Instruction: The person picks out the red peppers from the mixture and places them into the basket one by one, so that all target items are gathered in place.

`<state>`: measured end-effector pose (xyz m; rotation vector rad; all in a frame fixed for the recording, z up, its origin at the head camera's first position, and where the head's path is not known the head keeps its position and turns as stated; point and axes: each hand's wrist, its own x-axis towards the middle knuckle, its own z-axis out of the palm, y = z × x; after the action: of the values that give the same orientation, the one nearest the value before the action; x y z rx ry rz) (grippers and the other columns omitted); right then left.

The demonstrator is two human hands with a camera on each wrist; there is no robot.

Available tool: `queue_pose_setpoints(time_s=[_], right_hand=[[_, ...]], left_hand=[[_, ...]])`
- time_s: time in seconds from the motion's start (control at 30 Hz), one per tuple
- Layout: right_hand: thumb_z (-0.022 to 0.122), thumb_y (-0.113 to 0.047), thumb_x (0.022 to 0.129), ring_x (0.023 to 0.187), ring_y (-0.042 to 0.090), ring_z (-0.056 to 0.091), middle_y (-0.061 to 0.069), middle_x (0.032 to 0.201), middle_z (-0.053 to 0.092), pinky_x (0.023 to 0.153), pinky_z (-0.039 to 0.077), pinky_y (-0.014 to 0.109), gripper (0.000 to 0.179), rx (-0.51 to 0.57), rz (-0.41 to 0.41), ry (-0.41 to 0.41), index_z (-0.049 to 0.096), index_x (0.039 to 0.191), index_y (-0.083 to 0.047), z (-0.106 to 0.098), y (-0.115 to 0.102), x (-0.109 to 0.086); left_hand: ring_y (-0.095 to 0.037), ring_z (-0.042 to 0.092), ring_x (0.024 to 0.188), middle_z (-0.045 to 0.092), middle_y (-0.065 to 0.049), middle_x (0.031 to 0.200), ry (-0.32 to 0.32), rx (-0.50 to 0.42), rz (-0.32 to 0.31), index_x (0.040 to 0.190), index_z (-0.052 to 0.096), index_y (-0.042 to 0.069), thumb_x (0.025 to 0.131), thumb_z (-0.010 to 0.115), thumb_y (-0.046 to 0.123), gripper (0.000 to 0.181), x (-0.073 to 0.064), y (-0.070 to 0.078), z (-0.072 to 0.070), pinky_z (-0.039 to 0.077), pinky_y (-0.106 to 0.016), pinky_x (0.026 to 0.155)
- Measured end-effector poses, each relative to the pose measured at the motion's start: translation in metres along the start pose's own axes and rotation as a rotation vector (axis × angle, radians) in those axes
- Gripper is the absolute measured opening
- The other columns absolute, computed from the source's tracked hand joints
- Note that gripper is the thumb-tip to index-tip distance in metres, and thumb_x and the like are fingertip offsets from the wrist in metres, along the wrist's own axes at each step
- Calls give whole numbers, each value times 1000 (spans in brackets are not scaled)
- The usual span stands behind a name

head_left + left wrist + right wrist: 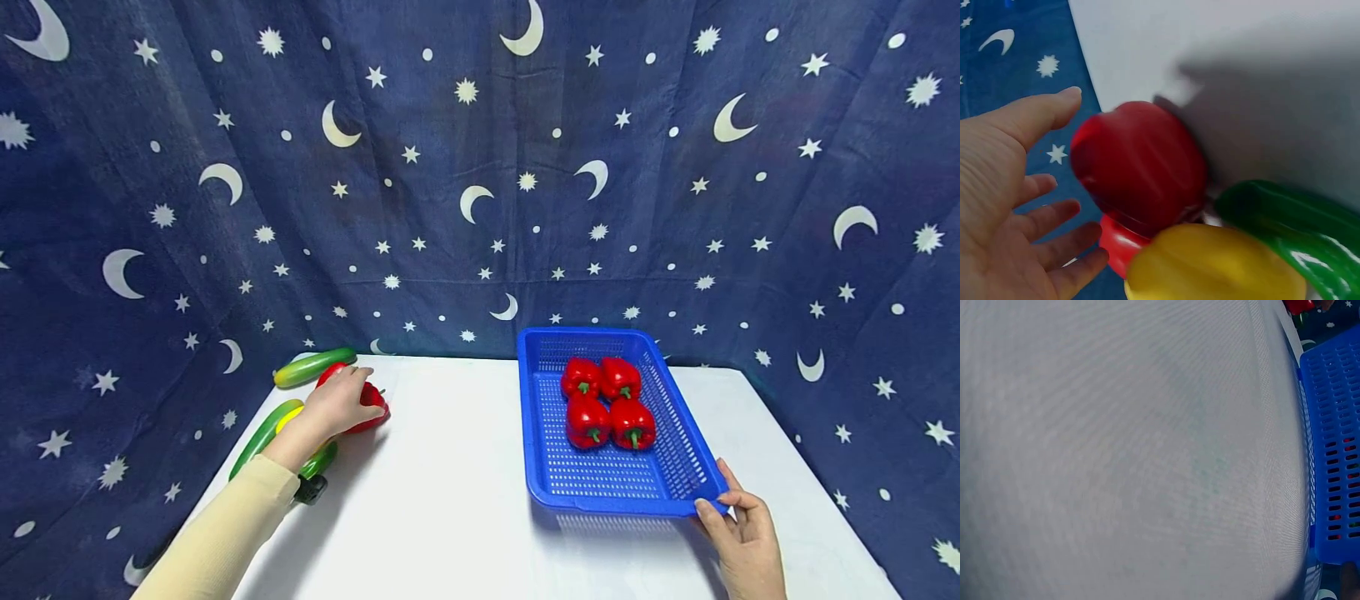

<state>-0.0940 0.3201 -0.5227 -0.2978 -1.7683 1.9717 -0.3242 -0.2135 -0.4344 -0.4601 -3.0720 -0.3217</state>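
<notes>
My left hand (pixel 337 406) reaches over a red bell pepper (pixel 375 410) at the table's left side. In the left wrist view its thumb and fingers are spread beside that pepper, not closed round it. Part of another red pepper (pixel 1121 244) shows below it, against a yellow vegetable (pixel 1216 265). My right hand (pixel 742 537) pinches the near right corner of a blue plastic basket (pixel 534 450) between thumb and fingers. Inside the basket sit several red bell peppers (pixel 588 421) with green stems, grouped together. A shadow falls under the basket's near rim.
Behind the left hand lies a green-and-yellow zucchini (pixel 315 367). A long green vegetable (pixel 262 437) lies at the table's left edge, partly behind the forearm. The white table (pixel 450 467) is bordered by a dark blue curtain (pixel 420 208) with moons and stars.
</notes>
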Motion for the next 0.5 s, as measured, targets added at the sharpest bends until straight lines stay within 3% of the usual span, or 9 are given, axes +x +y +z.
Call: queue_pose_setpoints(time_s=[0.3, 0.5], right_hand=[[63, 2, 99, 108, 0, 60, 15, 167, 24, 79, 57, 20, 26, 21, 14, 37, 43, 116, 2, 2, 0, -1], [61, 6, 99, 109, 1, 61, 14, 166, 26, 79, 58, 21, 25, 66, -24, 11, 44, 116, 2, 2, 1, -1]], left_hand=[[-41, 58, 112, 58, -22, 121, -2, 73, -9, 134, 59, 0, 82, 82, 39, 69, -3, -8, 6, 54, -62, 85], [-41, 58, 109, 59, -22, 122, -16, 92, 1, 135, 60, 1, 82, 84, 35, 67, -6, -11, 11, 55, -61, 84]])
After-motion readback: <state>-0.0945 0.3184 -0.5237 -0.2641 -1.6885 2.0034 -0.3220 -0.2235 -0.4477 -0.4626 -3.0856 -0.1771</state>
